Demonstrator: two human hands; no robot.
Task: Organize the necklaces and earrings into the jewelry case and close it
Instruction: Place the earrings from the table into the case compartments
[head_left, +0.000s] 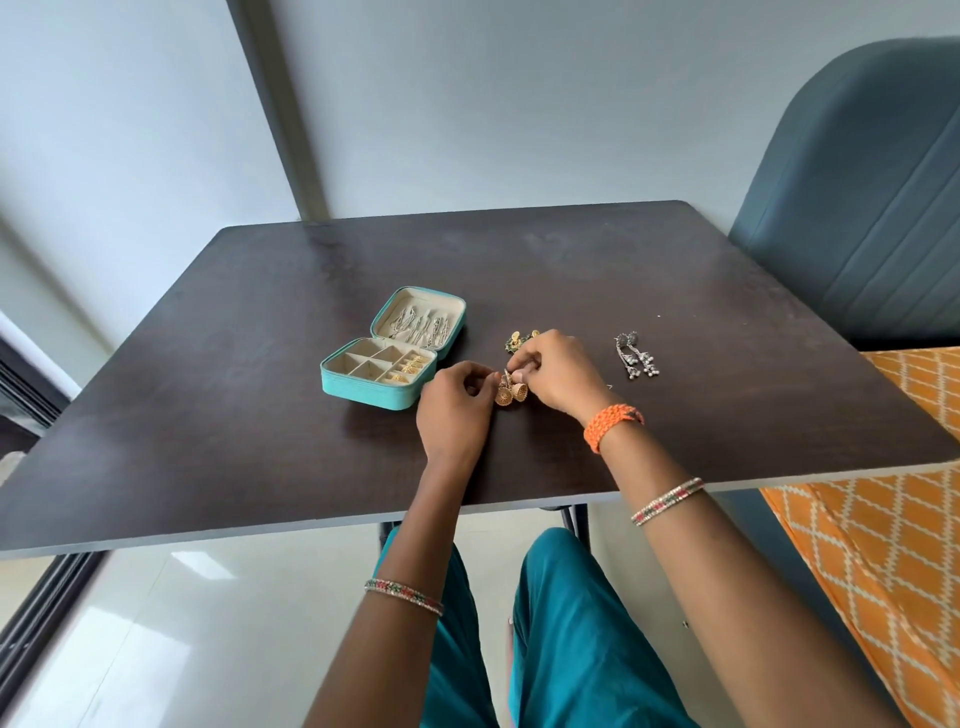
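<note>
A teal jewelry case (363, 392) lies open on the dark table (208, 415). Silver necklaces (422, 325) hang in its lid, and gold earrings (410, 366) fill its right compartments. Just right of the case, my left hand (454, 410) and my right hand (553, 376) pinch a pair of gold bell-shaped earrings (511, 393) between their fingertips, low over the table. Behind my right hand lie green-and-gold earrings (521, 339), partly hidden. A pair of silver dangling earrings (636, 356) lies further right.
A grey-blue chair (862, 197) stands at the table's far right corner. Orange patterned cloth (883, 545) lies to the right below the table edge. The wall is close behind the table.
</note>
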